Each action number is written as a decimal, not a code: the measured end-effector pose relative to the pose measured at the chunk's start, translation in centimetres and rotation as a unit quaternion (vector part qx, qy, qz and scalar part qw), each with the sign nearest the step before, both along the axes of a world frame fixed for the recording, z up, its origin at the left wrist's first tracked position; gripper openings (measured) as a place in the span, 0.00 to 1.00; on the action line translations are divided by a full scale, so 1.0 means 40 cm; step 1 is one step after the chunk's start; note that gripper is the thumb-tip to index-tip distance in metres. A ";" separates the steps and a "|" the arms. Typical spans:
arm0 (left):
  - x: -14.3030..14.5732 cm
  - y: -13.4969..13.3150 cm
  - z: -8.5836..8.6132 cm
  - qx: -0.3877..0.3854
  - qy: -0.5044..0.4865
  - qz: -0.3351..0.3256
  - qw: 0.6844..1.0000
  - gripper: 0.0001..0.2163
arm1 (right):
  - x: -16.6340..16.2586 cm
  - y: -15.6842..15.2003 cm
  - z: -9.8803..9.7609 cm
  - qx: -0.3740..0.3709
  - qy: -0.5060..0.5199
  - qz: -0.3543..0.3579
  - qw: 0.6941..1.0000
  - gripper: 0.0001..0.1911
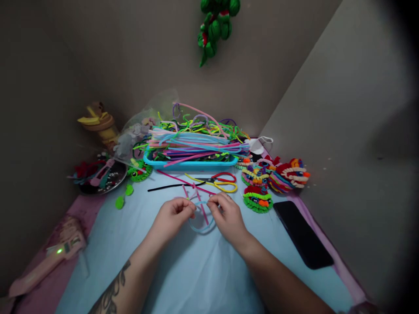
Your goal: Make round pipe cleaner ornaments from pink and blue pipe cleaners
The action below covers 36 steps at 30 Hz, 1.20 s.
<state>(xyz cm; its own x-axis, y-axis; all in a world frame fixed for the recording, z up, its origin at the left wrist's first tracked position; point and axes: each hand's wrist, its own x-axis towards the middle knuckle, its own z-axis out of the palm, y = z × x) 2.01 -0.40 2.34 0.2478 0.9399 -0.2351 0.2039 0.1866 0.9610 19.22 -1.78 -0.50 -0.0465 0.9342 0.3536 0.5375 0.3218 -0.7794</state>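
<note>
Between my two hands is a light blue pipe cleaner (199,230), bent into a rounded loop that hangs toward me. My left hand (173,216) pinches its left side with thumb and forefinger. On the opposite side my right hand (228,218) pinches the loop near its top. A pink pipe cleaner (203,211) shows through the loop; whether it touches the loop I cannot tell. Just beyond my fingers lie a dark pink pipe cleaner (170,177), a black pipe cleaner (163,188) and scissors (225,176) with red and yellow handles.
A blue tray (193,166) heaped with pipe cleaners stands at the back. Fuzzy bird-like figures (258,203) and a phone (303,235) are on the right. Left are a green fuzzy figure (139,172), a round dish (121,176) and a lit pink glue gun (49,264).
</note>
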 end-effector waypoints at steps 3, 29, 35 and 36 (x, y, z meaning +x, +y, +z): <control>0.002 -0.002 0.003 0.002 0.000 0.003 1.000 0.12 | -0.001 -0.001 0.002 -0.004 -0.006 0.001 1.000 0.07; -0.072 0.038 0.014 0.056 -0.170 0.370 0.912 0.13 | -0.029 0.012 -0.010 -0.094 0.105 0.098 0.985 0.04; -0.040 0.010 0.010 0.180 0.079 0.204 0.959 0.09 | -0.012 -0.026 0.032 -0.197 0.159 0.057 0.966 0.07; -0.032 0.003 0.008 0.198 0.115 0.170 0.959 0.09 | -0.013 -0.029 0.038 -0.194 0.152 0.048 0.968 0.07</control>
<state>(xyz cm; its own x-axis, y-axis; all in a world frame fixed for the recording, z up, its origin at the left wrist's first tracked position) 0.73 -0.26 2.68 -0.1036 0.9841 0.1446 0.4118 -0.0899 0.9068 18.70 -2.95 1.00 -0.0880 0.9960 -0.0130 0.2468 0.0091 -0.9690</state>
